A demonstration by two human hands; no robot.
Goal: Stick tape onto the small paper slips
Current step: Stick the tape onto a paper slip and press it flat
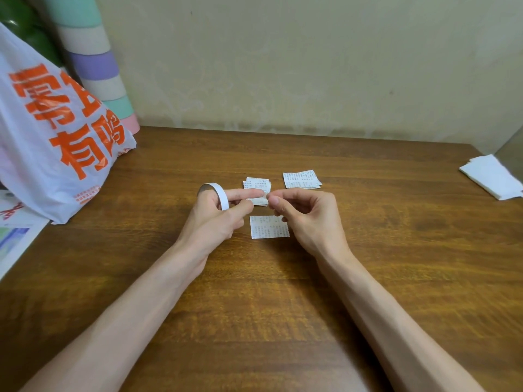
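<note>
A thin white tape roll [219, 193] hangs around my left hand [218, 219], whose index finger and thumb pinch the tape's free end. My right hand [304, 213] pinches the same short end of tape [261, 200] from the other side, fingertips almost touching the left ones. One printed paper slip [269, 227] lies flat on the wooden table [254, 292] just below both hands. A small stack of slips [257, 183] sits just beyond my fingers, partly hidden by them. Another pile of slips [301, 179] lies to its right.
A white plastic bag with orange lettering [53, 137] stands at the left, with a pastel striped roll [96, 63] behind it. Printed paper [14, 239] lies at the left edge. Folded white tissue [493, 176] rests at the far right. A wall closes the back.
</note>
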